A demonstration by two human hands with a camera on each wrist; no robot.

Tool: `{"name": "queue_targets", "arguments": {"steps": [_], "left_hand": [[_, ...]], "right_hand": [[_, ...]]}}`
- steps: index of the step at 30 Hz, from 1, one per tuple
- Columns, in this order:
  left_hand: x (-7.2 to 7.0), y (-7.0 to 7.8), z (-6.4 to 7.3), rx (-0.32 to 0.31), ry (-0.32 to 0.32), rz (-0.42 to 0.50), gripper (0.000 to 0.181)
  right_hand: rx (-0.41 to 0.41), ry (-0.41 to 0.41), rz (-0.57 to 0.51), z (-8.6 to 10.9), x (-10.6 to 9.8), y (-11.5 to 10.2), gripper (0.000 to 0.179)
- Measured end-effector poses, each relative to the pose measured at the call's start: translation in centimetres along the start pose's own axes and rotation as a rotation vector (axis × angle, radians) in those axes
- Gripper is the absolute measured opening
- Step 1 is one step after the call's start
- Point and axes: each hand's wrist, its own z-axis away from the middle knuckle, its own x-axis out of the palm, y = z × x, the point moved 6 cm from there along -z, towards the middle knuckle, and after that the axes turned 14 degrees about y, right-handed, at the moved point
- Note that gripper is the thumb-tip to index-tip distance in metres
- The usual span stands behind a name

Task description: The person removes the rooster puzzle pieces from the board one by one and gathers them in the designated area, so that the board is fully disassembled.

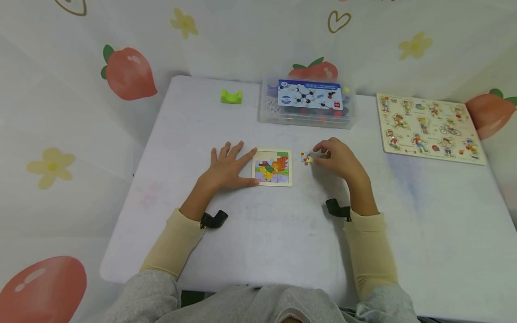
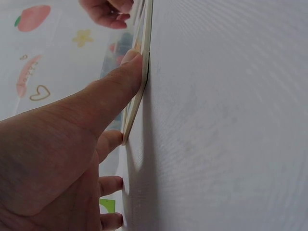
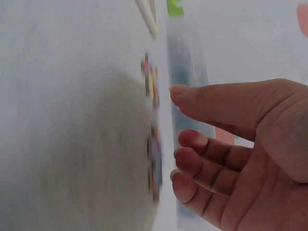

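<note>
In the head view a small square jigsaw puzzle tray with a pale rim lies near the table's middle, a rooster picture partly assembled in it. My left hand spreads flat at its left side, straight thumb and index finger touching the two left corners. The left wrist view shows that thumb resting on the tray's edge. Right of the tray lie loose colourful puzzle pieces. Over them hovers my right hand, fingers loosely bent. In the right wrist view nothing is between its thumb and fingers, beside two blurred pieces.
Behind the tray stands a clear plastic case with a blue molecule-model card. A green curved block is at the back left. A wooden picture board lies at the right. A patterned curtain hangs behind the table.
</note>
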Motion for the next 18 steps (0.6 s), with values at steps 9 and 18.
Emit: {"name": "queue_targets", "arguments": {"steps": [9, 18], "left_hand": [[0.1, 0.0, -0.2, -0.002, 0.002, -0.009, 0.097], [0.4, -0.2, -0.4, 0.006, 0.008, -0.023, 0.096]], "right_hand": [[-0.092, -0.050, 0.122, -0.5, 3.6, -5.2, 0.033], [-0.087, -0.092, 0.314, -0.4, 5.1, -7.9, 0.049]]}}
